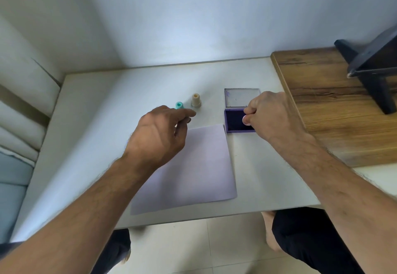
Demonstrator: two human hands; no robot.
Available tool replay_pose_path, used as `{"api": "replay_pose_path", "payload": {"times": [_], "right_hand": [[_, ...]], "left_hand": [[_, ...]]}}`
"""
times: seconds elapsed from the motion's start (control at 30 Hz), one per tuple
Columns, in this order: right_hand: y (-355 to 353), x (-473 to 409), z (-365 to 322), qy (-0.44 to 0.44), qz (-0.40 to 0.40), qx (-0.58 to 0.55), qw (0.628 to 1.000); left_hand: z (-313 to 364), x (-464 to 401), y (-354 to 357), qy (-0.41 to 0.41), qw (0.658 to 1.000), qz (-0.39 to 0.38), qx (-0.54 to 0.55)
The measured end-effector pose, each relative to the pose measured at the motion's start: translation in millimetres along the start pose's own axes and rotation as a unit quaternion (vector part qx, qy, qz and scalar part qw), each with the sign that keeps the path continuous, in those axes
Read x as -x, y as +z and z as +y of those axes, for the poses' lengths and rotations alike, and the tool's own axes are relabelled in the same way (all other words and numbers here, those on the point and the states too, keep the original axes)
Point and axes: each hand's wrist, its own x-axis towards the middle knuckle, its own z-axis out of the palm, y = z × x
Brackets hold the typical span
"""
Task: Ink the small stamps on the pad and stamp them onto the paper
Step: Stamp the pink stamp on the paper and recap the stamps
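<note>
The right hand has its fingers curled tight on a small pale stamp, held down over the dark ink pad. The left hand hangs with fingers loose and apart, holding nothing, just by the teal stamp. A beige stamp stands near it. The stamps look light and hard; pinch each by its narrow top. The paper lies flat on the tabletop, thin and easy to slide.
</note>
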Motion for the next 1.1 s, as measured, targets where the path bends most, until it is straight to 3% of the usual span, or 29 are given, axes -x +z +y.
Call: {"api": "replay_pose_path", "payload": {"times": [0.33, 0.43, 0.53, 0.6, 0.67, 0.77, 1.1], "right_hand": [[-6, -9, 2, 0.050, 0.004, -0.006, 0.999], [-4, -10, -9, 0.035, 0.013, -0.006, 0.999], [-1, -4, -32, -0.003, 0.043, -0.081, 0.996], [6, 1, -53, -0.027, -0.001, -0.224, 0.974], [17, 5, -73, -0.023, -0.075, -0.391, 0.917], [38, 10, -92, -0.005, -0.156, -0.505, 0.849], [92, 26, -110, 0.028, -0.169, -0.497, 0.850]], "left_hand": [[-44, 11, -19, -0.082, 0.997, 0.012, 0.005], [-56, 13, -22, -0.109, 0.994, 0.005, 0.022], [-64, 15, -22, -0.121, 0.992, 0.010, 0.030], [-68, 17, -22, -0.123, 0.992, 0.006, 0.035], [-73, 19, -25, -0.129, 0.990, -0.004, 0.051], [-84, 22, -30, -0.150, 0.987, -0.024, 0.054], [-100, 38, -33, -0.186, 0.980, -0.063, 0.016]]}}
